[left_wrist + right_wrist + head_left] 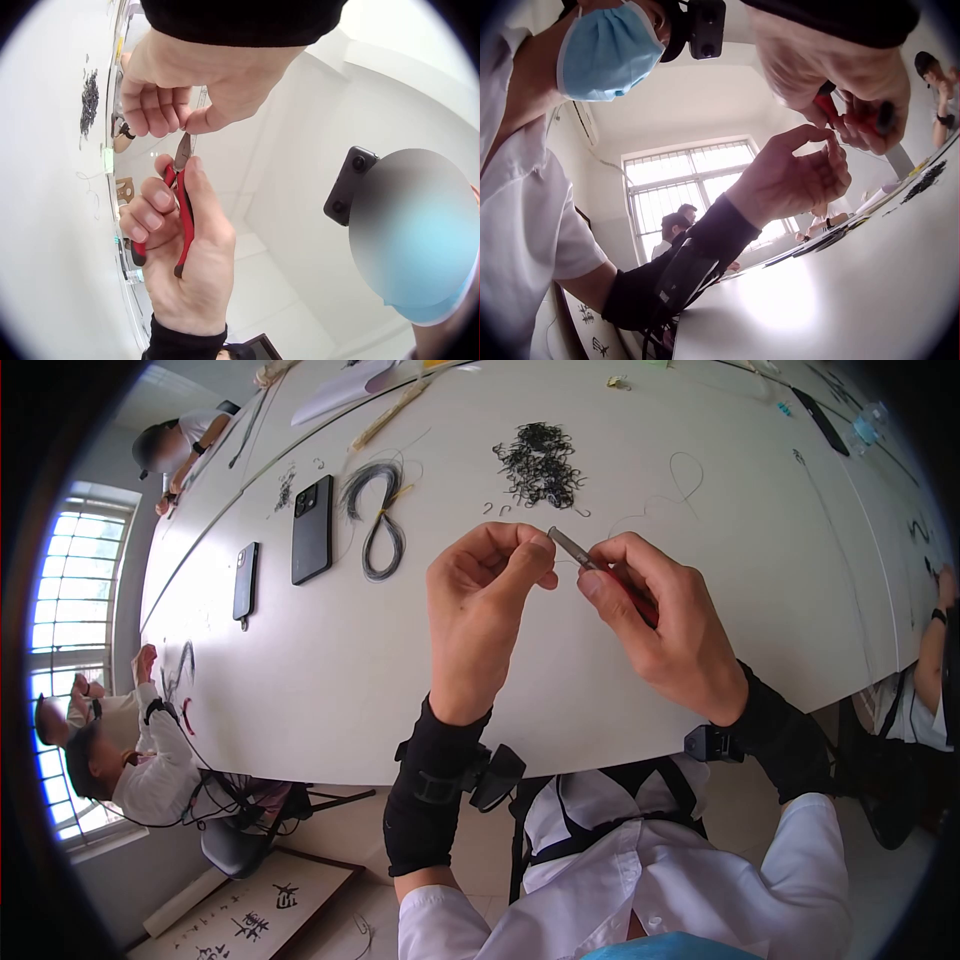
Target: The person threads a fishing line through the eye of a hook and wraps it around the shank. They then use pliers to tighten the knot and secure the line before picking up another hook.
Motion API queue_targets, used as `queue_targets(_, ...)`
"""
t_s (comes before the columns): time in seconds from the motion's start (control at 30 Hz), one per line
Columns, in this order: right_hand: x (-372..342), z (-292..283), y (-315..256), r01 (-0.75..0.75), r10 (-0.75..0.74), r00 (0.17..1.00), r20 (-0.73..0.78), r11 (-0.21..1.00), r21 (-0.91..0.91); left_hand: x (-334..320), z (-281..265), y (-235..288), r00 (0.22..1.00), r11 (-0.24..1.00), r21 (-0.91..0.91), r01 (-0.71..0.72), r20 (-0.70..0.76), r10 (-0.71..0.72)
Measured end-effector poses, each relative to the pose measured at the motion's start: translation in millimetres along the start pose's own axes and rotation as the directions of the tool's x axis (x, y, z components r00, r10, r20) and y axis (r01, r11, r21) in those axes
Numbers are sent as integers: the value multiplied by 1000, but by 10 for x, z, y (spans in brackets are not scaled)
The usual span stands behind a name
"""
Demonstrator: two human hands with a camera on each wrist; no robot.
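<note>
Red-handled pliers (pixel 182 214) lie in the right hand (pixel 665 615), whose fingers curl round the handles. The metal nose of the pliers (pixel 570 547) points up and left to the left hand's fingertips. The left hand (pixel 475 610) pinches something very small between thumb and forefinger, right at the plier tips; what it is cannot be made out. Both hands are raised above the white table (pixel 330 700). Beyond them lies a pile of small black hooks (pixel 540 465), with a few loose ones by its near edge.
Left of the pile lie a bundle of dark wire (pixel 383 525), a large phone (pixel 312 530) and a smaller phone (pixel 245 582). A thin loose wire (pixel 688 485) curls to the right. A bottle (pixel 868 425) stands far right. Other people sit round the table.
</note>
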State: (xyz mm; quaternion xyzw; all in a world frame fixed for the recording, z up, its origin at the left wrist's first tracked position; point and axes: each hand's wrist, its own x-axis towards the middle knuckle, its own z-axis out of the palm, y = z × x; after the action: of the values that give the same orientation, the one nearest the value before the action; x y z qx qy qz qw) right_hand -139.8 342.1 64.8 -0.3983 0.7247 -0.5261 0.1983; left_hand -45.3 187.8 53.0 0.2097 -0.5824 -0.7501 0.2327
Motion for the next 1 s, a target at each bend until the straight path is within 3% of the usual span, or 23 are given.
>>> queue_targets(0.13,9,-11,-15,-54,53,998,17,998,36,2,14,1,1000,1000,7,-3,-16,4)
queue_targets(0.2,40,-32,4,-88,87,996,16,992,90,-10,20,13,998,994,98,-45,-29,48)
queue_targets(0.23,69,-54,5,-116,114,993,21,973,200,-17,23,16,997,988,143,-65,-33,70)
queue_targets(0.3,150,-136,-7,-168,167,985,37,897,409,-22,15,-40,968,913,325,-247,36,249)
queue_targets(0.4,222,-232,-18,-291,254,957,142,823,488,-38,36,-13,886,708,540,-454,195,420)
queue_targets(0.43,235,-247,-20,-335,284,942,177,793,508,-39,45,4,853,622,594,-509,253,456)
queue_targets(0.57,224,-254,74,-326,254,944,212,820,470,-21,42,-21,804,533,613,-583,340,489)
queue_targets(0.67,217,-252,85,-272,234,962,139,845,460,-42,106,-8,828,572,629,-527,228,513)
queue_targets(0.77,196,-260,34,-203,197,979,59,881,428,-103,73,-35,967,856,452,-251,74,245)
queue_targets(0.9,169,-252,20,-140,141,989,31,887,441,-159,159,-14,992,993,116,28,122,-42)
queue_targets(1.0,146,-230,36,-101,104,994,17,896,433,-137,157,-50,994,1000,18,1,112,-3)
